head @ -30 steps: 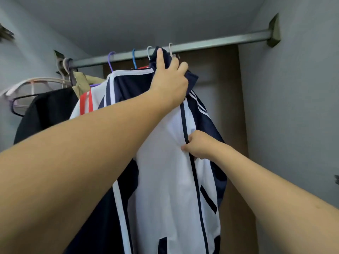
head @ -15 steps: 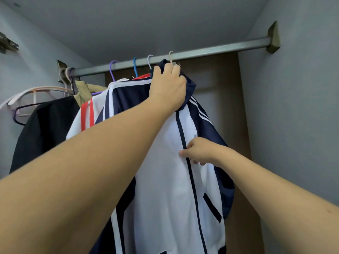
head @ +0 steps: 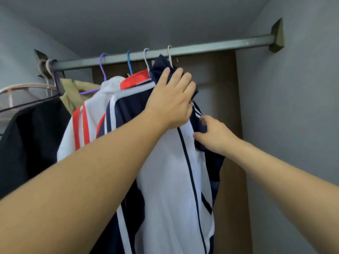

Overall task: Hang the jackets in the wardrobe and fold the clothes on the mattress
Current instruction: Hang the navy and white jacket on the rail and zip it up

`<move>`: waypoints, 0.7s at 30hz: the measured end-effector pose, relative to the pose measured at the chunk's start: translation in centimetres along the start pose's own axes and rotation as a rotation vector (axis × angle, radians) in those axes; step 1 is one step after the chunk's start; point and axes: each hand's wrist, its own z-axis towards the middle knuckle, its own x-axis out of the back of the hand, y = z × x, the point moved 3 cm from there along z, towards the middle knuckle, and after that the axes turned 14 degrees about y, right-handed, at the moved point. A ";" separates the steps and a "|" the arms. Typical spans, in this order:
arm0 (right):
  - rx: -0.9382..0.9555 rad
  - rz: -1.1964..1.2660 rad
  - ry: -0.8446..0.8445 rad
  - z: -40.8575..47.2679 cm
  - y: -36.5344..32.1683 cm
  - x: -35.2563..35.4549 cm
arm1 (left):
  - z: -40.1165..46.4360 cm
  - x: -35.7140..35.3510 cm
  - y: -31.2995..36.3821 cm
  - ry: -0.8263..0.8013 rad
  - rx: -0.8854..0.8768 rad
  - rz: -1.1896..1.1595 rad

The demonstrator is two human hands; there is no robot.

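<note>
Head view: navy-white jacket (head: 170, 180) hung on rail (head: 201, 49). Left hand (head: 172, 99) flat on collar, fingers straight, steadying. Right hand (head: 214, 134) loose, touching shoulder, gripping nothing, straightening drape.

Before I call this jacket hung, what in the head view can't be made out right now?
- Hanger under the navy and white jacket: only its hook on the rail shows; collar and left hand cover the rest.
- Jacket hem: cut off by the bottom edge.
- Right hand fingertips: partly behind the navy sleeve, grip unclear.
- Black garment: cut off by the left edge.
- Mattress: not in view.
</note>
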 end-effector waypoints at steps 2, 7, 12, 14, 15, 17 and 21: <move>-0.034 -0.059 -0.055 1.8 -0.7 1.5 | 1.8 -0.9 -1.2 -0.084 -0.013 -0.045; -0.200 -0.184 -0.205 6.3 -2.3 8.5 | 5.9 -1.5 -3.4 -0.384 0.014 -0.230; -0.384 -0.261 -0.402 7.5 -4.9 16.6 | 9.4 3.1 -6.0 -0.611 0.145 -0.403; -0.414 -0.265 -0.446 8.1 -6.9 20.0 | 11.8 5.4 -8.2 -0.660 0.214 -0.454; -0.422 -0.259 -0.463 8.5 -8.2 21.7 | 13.1 6.6 -9.3 -0.681 0.240 -0.478; -0.435 -0.242 -0.487 9.3 -10.7 24.7 | 15.4 8.7 -11.1 -0.698 0.264 -0.512; -0.446 -0.220 -0.535 9.3 -14.5 29.2 | 17.6 12.7 -13.1 -0.710 0.308 -0.572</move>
